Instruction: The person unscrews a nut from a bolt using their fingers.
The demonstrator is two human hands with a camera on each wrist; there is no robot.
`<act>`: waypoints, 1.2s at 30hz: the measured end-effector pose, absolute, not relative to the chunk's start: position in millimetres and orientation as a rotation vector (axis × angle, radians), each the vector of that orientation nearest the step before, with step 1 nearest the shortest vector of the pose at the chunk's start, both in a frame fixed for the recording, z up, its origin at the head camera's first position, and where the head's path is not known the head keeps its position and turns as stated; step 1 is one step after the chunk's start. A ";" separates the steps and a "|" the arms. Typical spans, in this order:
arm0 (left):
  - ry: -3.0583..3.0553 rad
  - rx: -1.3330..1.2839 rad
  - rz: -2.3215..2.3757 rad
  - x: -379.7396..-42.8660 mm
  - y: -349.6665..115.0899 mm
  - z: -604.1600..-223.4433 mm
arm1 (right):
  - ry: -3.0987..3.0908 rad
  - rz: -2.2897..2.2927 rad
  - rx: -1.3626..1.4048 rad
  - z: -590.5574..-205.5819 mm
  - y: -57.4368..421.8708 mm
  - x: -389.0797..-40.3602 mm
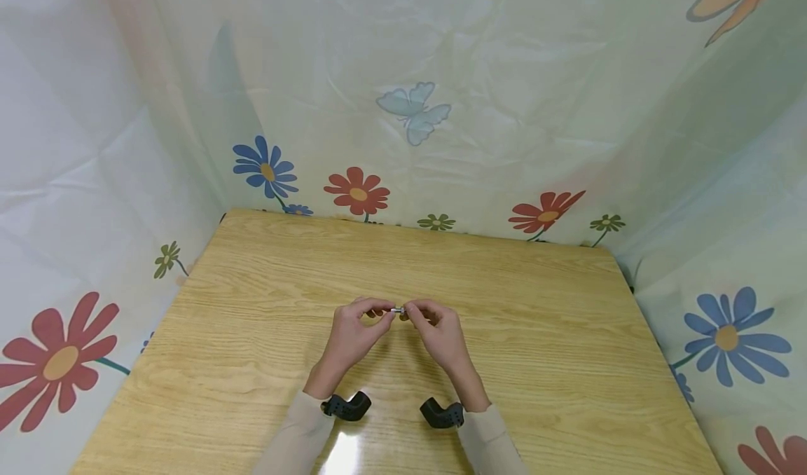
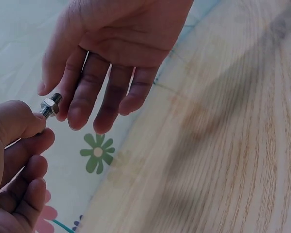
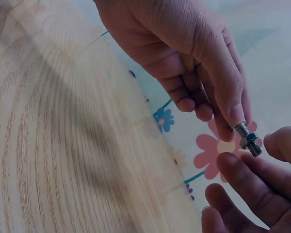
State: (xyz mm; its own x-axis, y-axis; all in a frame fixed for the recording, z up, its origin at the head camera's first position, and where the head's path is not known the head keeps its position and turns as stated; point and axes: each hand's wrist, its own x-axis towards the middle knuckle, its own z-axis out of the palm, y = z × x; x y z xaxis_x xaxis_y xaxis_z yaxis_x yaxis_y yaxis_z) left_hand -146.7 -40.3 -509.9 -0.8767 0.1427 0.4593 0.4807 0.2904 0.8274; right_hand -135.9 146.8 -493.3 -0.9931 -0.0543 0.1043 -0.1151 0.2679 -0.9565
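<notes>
My left hand (image 1: 354, 331) pinches one end of a small silver bolt (image 3: 240, 129) between thumb and index finger. A hex nut (image 2: 50, 104) sits around the bolt's thread, with a bit of thread showing beyond it. My right hand (image 1: 439, 331) is held at that free end. Its thumb (image 3: 283, 143) and fingers stand apart on either side of the nut and threaded tip, with a small gap in the right wrist view. The left hand's grip hides the bolt's other end. Both hands are over the wooden table.
The light wooden table (image 1: 265, 279) spreads around both hands. Behind it and at its sides hangs a pale curtain (image 1: 492, 111) printed with flowers and a butterfly. A black wrist camera (image 1: 353, 406) is strapped to the left wrist, another (image 1: 439, 413) to the right.
</notes>
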 end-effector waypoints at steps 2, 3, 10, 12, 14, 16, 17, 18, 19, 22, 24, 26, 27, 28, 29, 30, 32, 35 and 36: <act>-2.263 -0.575 -1.606 -146.6 -40.5 -510.3 | -2.474 1.854 0.174 -492.3 146.6 -135.9; -2.264 -0.579 -1.602 -146.5 -40.5 -510.4 | -2.483 1.851 0.173 -492.4 146.8 -136.0; -2.293 -0.566 -1.602 -147.0 -40.9 -511.1 | -2.496 1.886 0.203 -492.1 147.9 -136.0; -2.309 -0.554 -1.601 -147.1 -41.1 -511.0 | -2.489 1.900 0.211 -491.1 147.6 -135.6; -2.324 -0.540 -1.606 -146.9 -41.3 -510.4 | -2.484 1.908 0.218 -490.4 147.3 -135.2; -2.336 -0.530 -1.614 -146.5 -41.5 -510.2 | -2.487 1.905 0.224 -490.4 147.2 -135.3; -2.339 -0.527 -1.612 -146.4 -41.5 -510.1 | -2.487 1.901 0.236 -490.7 147.5 -135.4; -2.345 -0.523 -1.613 -146.2 -41.5 -510.2 | -2.487 1.894 0.251 -490.9 147.9 -135.2; -2.347 -0.520 -1.612 -145.9 -41.6 -510.2 | -2.484 1.888 0.272 -490.7 148.4 -135.0; -2.356 -0.507 -1.614 -145.5 -41.3 -511.1 | -2.441 1.890 0.357 -492.1 149.8 -135.3; -2.365 -0.496 -1.618 -144.9 -40.9 -511.3 | -2.397 1.892 0.413 -492.1 150.5 -135.0; -2.371 -0.486 -1.625 -144.5 -40.7 -511.3 | -2.361 1.894 0.443 -493.1 150.9 -135.5; -2.373 -0.482 -1.626 -144.4 -40.5 -511.1 | -2.352 1.890 0.446 -493.7 151.2 -135.8; -2.376 -0.478 -1.625 -144.2 -40.5 -511.0 | -2.348 1.888 0.437 -493.6 151.1 -135.9; -2.376 -0.477 -1.624 -144.1 -40.4 -510.8 | -2.351 1.887 0.422 -493.7 151.1 -136.0; -2.374 -0.477 -1.622 -144.0 -40.3 -510.5 | -2.358 1.890 0.399 -493.9 150.9 -136.2; -2.373 -0.481 -1.614 -144.0 -40.2 -510.1 | -2.384 1.894 0.341 -494.6 150.6 -136.8; -2.367 -0.494 -1.605 -144.2 -39.9 -509.9 | -2.445 1.888 0.245 -495.4 149.9 -136.9; -2.363 -0.497 -1.607 -144.2 -39.8 -509.8 | -2.465 1.886 0.221 -495.6 149.7 -137.0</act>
